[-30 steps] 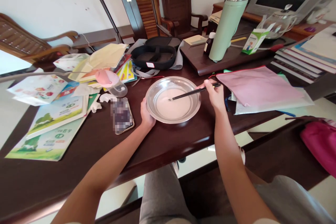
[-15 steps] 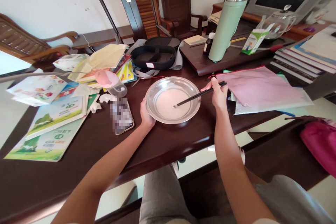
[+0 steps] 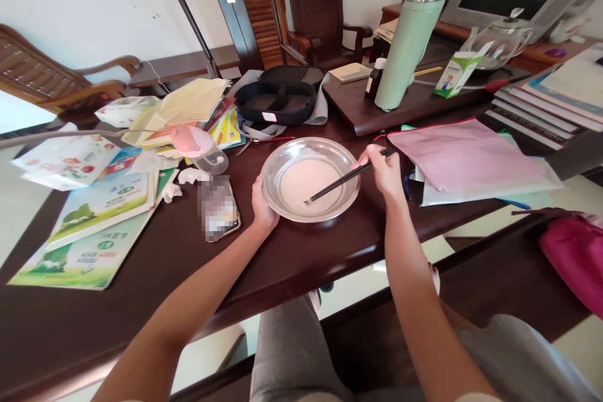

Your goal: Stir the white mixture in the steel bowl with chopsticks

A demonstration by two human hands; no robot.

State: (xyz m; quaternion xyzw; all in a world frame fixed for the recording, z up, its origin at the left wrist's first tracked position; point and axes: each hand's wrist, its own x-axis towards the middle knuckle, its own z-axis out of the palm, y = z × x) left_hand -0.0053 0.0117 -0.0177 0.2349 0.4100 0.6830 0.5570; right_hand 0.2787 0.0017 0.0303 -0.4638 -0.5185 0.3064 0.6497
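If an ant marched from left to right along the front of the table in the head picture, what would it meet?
The booklets with trees → the phone → the left hand → the metal bowl → the right hand → the pink pouch.

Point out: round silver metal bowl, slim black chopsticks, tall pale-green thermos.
Round silver metal bowl (image 3: 301, 148), head view: far inner wall.
Slim black chopsticks (image 3: 336, 183), head view: mid-shaft.
Tall pale-green thermos (image 3: 407, 53), head view: middle of green body.
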